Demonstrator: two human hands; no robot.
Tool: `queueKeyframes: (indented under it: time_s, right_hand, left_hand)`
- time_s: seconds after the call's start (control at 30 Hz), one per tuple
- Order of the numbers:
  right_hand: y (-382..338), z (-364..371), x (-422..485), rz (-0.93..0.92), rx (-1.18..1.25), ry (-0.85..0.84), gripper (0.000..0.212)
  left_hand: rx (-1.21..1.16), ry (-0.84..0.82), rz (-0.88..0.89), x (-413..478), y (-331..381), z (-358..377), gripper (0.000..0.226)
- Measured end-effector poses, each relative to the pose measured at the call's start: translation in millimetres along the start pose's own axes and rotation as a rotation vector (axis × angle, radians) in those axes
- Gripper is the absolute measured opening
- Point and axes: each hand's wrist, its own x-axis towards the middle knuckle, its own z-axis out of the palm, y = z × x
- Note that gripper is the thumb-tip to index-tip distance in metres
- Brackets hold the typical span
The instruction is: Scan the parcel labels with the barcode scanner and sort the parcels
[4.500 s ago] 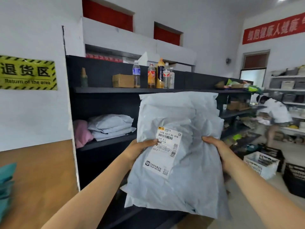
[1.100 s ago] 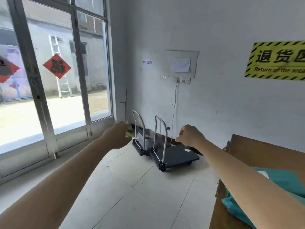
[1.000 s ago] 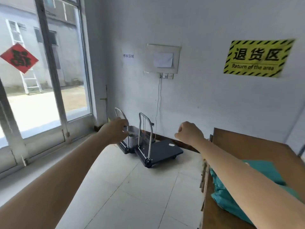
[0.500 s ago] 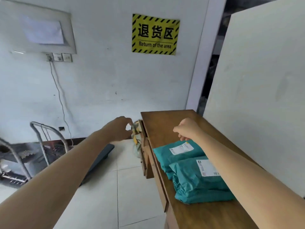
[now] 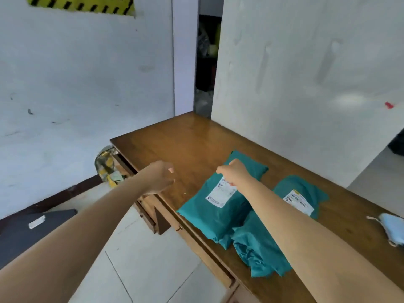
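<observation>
Three teal parcels lie on a brown wooden desk (image 5: 175,145). The nearest-left teal parcel (image 5: 209,215) shows a white label, face up. A second labelled teal parcel (image 5: 306,191) lies to its right, and a crumpled teal parcel (image 5: 258,248) sits in front, partly under my right forearm. My right hand (image 5: 235,173) is over the far end of the left parcel, fingers curled downward; contact is unclear. My left hand (image 5: 159,178) hovers by the desk's left edge, loosely curled and holding nothing. No barcode scanner is in view.
A light blue face mask (image 5: 391,228) lies at the desk's right. A drawer (image 5: 148,206) stands open on the desk's left side, with a patterned bag (image 5: 107,165) behind it. A dark cart platform (image 5: 32,228) sits on the tiled floor. A white panel (image 5: 306,73) backs the desk.
The grey parcel I held 4.5 s ago is gone from my hands. The view swung from window and carts to the desk. Both hands now reach over it, the right above a teal parcel.
</observation>
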Motion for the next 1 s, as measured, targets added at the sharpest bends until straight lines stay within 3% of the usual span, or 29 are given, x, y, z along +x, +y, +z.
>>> queueKeyframes:
  time_s: [0.17,0.27,0.3,0.37,0.5,0.6,0.67,0.77,0.9,1.0]
  right_hand:
    - [11.5,18.2,27.0,0.220,0.085,0.209,0.037]
    - [34.8,21.6,49.5,0.349,0.091,0.320,0.015]
    - [42.9,20.9,58.1,0.389,0.117,0.345,0.020]
    - [49.0,19.5,70.3,0.519,0.232,0.305,0.049]
    - [74.2,24.9,98.3,0.661,0.440,0.266,0.045]
    - [96.8,31.4,108.5,0.713,0.699,0.333,0.038]
    - [106.6,34.8,112.6,0.738,0.812,0.356,0.040]
    - [116.8,41.8,117.3,0.777,0.915,0.405,0.065]
    - [116.3,45.5,121.7,0.793,0.938,0.467,0.045]
    - [121.3,44.4,125.9,0.785,0.971,0.435,0.068]
  left_hand:
    - [-0.021,-0.149,0.106,80.7,-13.6,-0.5,0.035]
    - [-0.094,-0.225,0.127,122.4,-0.1,19.2,0.041]
    - [-0.119,-0.256,0.124,134.1,5.5,30.9,0.045]
    - [-0.221,-0.325,0.068,157.0,14.9,59.5,0.062]
    - [-0.687,-0.542,-0.225,190.4,31.6,110.6,0.077]
    - [-0.705,-0.658,-0.288,207.3,33.9,138.3,0.079]
    - [-0.721,-0.732,-0.310,215.4,33.8,152.6,0.076]
    - [-0.835,-0.782,-0.355,219.6,36.1,163.8,0.053]
    - [-0.932,-0.890,-0.384,221.6,36.5,166.5,0.034]
    - [-0.966,-0.949,-0.391,231.1,37.8,166.8,0.038]
